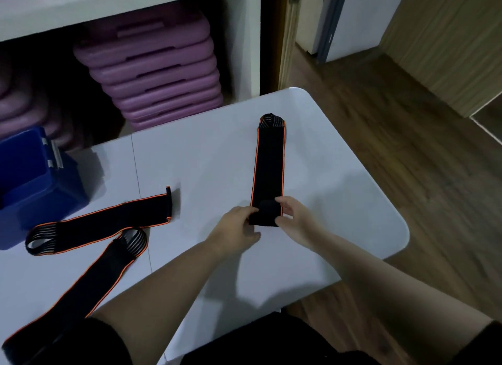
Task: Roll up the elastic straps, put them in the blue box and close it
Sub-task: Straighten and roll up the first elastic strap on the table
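Note:
A black elastic strap with orange edges (269, 163) lies stretched out on the white table (206, 158), running away from me. Its near end is folded over into a short roll. My left hand (237, 226) pinches the left side of that roll and my right hand (293, 215) pinches the right side. Two more straps lie flat at the left: one (108, 219) beside the blue box, another (89, 277) running toward the near edge. The blue box (32, 185) stands at the table's far left with its lid up.
Stacked purple step boards (160, 68) fill a white shelf unit behind the table. The table's rounded right edge (402, 228) drops to a wooden floor (407, 136). My dark trousers show at the bottom.

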